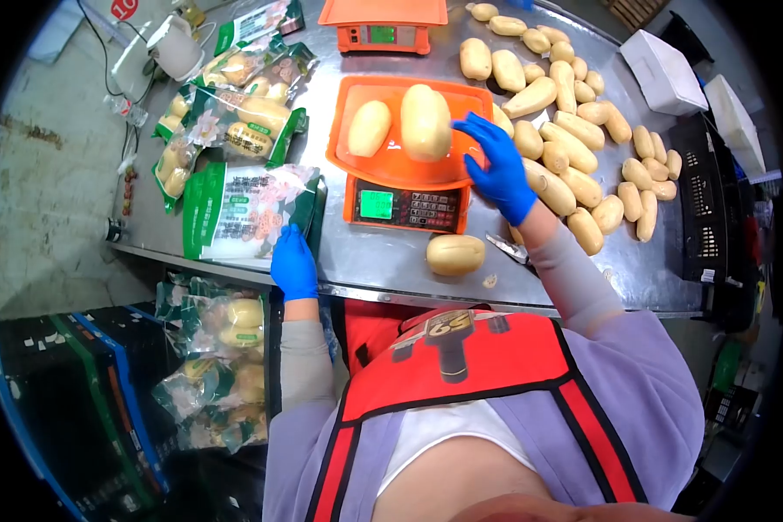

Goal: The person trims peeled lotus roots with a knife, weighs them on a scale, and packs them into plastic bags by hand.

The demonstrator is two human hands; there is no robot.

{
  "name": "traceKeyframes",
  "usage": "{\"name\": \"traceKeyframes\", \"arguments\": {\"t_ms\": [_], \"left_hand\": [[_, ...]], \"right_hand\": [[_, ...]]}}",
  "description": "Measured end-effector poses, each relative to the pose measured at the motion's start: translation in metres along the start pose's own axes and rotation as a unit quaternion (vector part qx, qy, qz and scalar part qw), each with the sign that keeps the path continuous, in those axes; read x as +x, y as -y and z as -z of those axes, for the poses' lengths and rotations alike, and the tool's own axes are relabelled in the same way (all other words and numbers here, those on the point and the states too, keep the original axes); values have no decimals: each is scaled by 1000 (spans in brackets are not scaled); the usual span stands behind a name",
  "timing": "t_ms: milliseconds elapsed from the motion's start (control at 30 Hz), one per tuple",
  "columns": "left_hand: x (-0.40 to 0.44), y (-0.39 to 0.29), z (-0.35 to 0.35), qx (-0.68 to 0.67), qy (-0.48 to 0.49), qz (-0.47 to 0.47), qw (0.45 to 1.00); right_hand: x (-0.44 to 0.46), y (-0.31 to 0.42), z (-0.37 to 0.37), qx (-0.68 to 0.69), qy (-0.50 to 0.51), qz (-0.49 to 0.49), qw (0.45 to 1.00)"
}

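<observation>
On the scale's orange tray [380, 170] lie a smaller pale root vegetable [370, 129] and a larger one [425, 123]. My right hand [502, 167], in a blue glove, is at the tray's right edge beside the larger piece, fingers spread and holding nothing. My left hand [295, 264], also blue-gloved, has its fingers on the lower right edge of a green and white printed bag [240, 212] lying flat; whether it grips the bag is unclear. Below the tray, the scale [406, 206] shows a lit green display. Another vegetable [455, 255] sits below the scale.
Many vegetables [580, 130] cover the metal table's right side. Filled bags [250, 121] lie at upper left, and more [239, 325] sit below the table edge. A second orange scale [383, 24] stands at the back. A knife [507, 249] lies near my right forearm.
</observation>
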State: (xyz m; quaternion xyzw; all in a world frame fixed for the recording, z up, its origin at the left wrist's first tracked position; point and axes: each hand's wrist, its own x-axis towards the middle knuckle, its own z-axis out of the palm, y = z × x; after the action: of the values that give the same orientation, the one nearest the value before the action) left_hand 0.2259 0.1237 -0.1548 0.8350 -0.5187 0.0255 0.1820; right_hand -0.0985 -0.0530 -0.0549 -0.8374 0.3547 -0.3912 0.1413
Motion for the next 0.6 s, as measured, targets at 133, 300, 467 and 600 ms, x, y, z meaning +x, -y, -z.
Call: {"name": "traceKeyframes", "arguments": {"t_ms": [133, 300, 467, 600], "left_hand": [[-8, 4, -3, 1, 27, -9, 1000], [-16, 1, 0, 12, -54, -53, 997], [-11, 7, -1, 1, -25, -20, 999], [-11, 18, -7, -173, -79, 31, 981]], "right_hand": [[49, -21, -25, -153, 58, 76, 984], [95, -49, -23, -170, 210, 289, 918], [104, -42, -2, -155, 260, 321, 898], [75, -26, 14, -89, 381, 101, 915]]}}
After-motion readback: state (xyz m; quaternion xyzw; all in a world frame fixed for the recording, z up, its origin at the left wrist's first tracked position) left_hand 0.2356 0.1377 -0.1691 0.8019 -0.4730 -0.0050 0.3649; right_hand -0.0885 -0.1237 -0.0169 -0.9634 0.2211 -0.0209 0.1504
